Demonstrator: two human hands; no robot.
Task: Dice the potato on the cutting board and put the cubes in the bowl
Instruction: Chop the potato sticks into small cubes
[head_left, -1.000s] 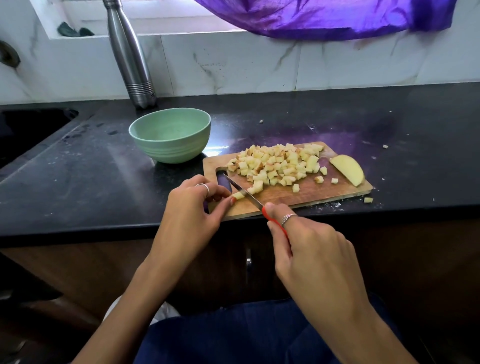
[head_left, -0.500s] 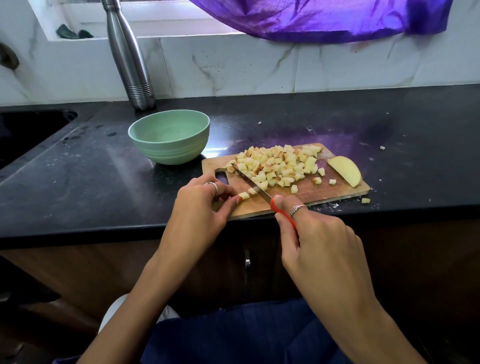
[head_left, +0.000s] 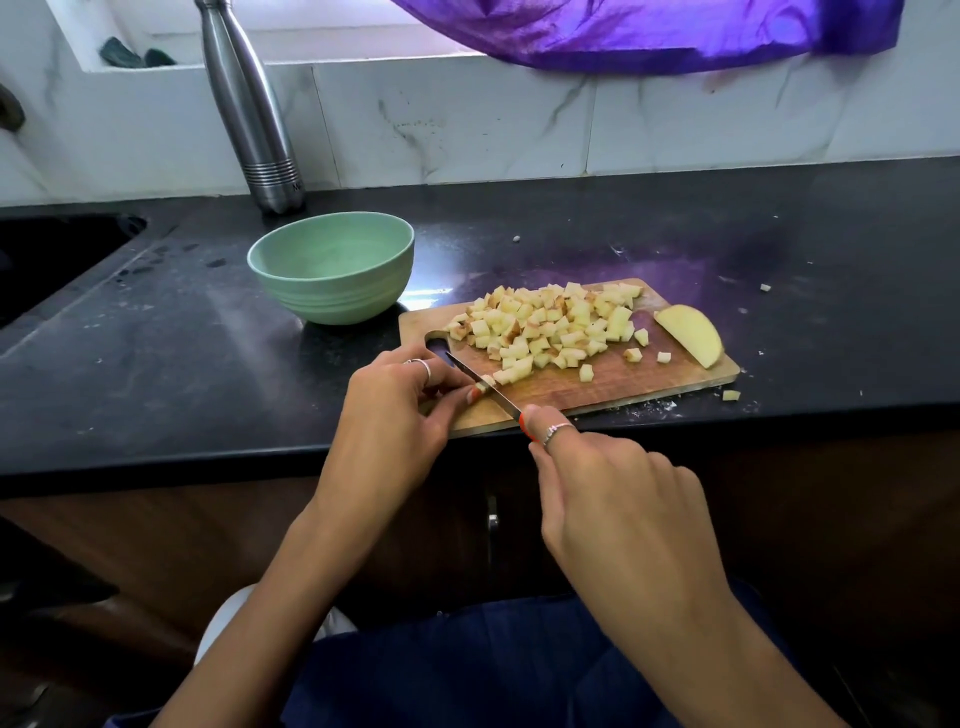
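Your knife (head_left: 483, 384) has slid forward since a second ago, its blade now at the small potato piece (head_left: 487, 382) your left hand (head_left: 400, 415) pinches on the cutting board (head_left: 597, 387). Your right hand (head_left: 613, 499) grips the handle. Diced cubes (head_left: 550, 325) remain piled there; the green bowl (head_left: 332, 299) holds none, and one wedge (head_left: 691, 335) stays uncut.

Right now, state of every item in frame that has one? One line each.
bowl: upright, no cubes inside
cutting board: flat on the counter
potato cubes: piled on the board
potato wedge: uncut, at the board's right end
knife: blade down on a small piece
left hand: pinches that piece
right hand: grips the knife handle
steel bottle: upright, capped
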